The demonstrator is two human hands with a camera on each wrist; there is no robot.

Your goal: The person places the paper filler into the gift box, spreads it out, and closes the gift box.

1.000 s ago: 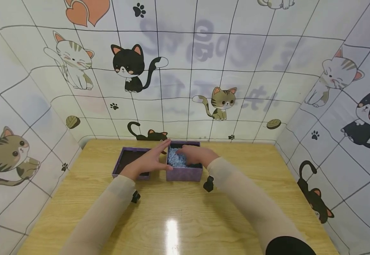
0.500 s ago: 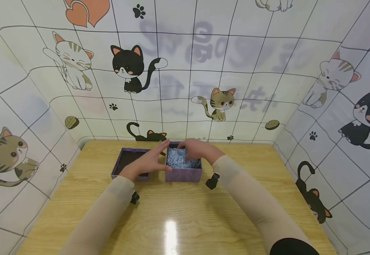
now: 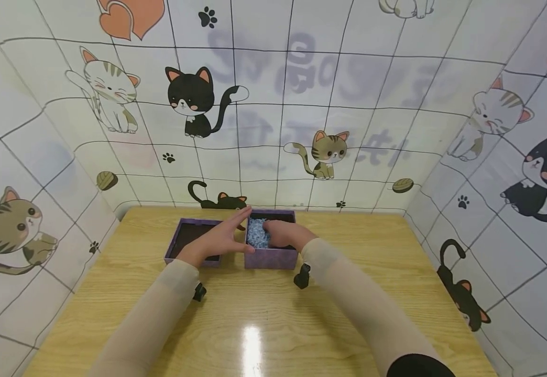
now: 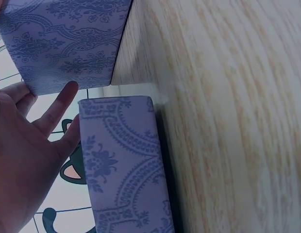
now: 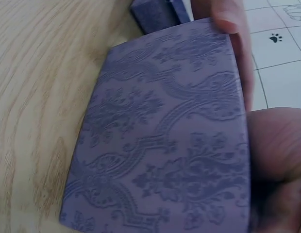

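A purple patterned box (image 3: 271, 258) stands at the far middle of the wooden table (image 3: 264, 314), filled with blue shredded paper (image 3: 255, 235). My right hand (image 3: 279, 234) is inside the box, its bent fingers pressing down on the paper and covering the box's right part. My left hand (image 3: 218, 238) lies with straight fingers along the box's left wall and its thumb on the front corner. In the right wrist view the box's front wall (image 5: 165, 145) fills the frame. The left wrist view shows my palm (image 4: 19, 160) beside purple walls (image 4: 126, 165).
A shallow purple tray or lid (image 3: 189, 236) with a dark inside sits just left of the box, partly under my left hand. Cat-patterned walls (image 3: 273, 104) close the table in at the back and on both sides.
My right hand rose to the box's far rim half a second ago and has come back down into the box onto the paper. The left hand and both boxes have stayed put.
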